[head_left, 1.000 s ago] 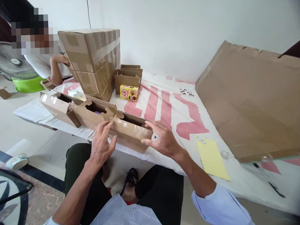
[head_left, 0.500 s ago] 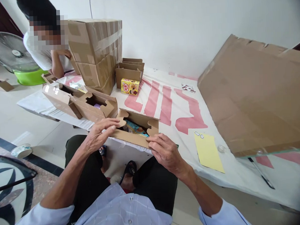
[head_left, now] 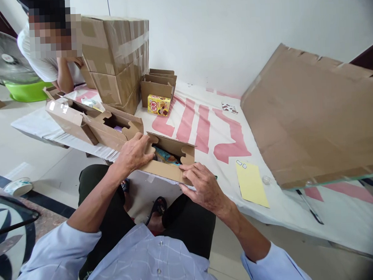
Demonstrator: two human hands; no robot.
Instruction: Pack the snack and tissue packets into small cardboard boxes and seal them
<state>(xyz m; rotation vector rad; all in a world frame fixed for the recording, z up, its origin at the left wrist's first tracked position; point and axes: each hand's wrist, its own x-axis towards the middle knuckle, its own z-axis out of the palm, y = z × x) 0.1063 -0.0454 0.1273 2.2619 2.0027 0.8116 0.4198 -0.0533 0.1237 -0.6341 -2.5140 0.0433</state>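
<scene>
An open cardboard box [head_left: 161,172] sits at the table's front edge before me. Its top flaps stand up, and a blue patterned packet [head_left: 167,156] shows inside. My left hand [head_left: 134,153] is closed on the box's left end, thumb at the near rim and fingers over the side flap. At the right front corner, my right hand [head_left: 202,183] pinches the box's front wall between thumb and fingers. Left of it stands another open cardboard box [head_left: 105,136] with something purple inside.
Taped cartons [head_left: 116,60] are stacked at the back left beside a seated person [head_left: 39,55]. A small yellow box [head_left: 158,105] stands mid-table. On the right are a yellow paper [head_left: 252,184], a pen [head_left: 309,207] and a large leaning cardboard sheet [head_left: 314,119].
My left hand has shifted from resting on the left flap to gripping the box's left end. My right hand stays at the front right corner. The view has turned slightly.
</scene>
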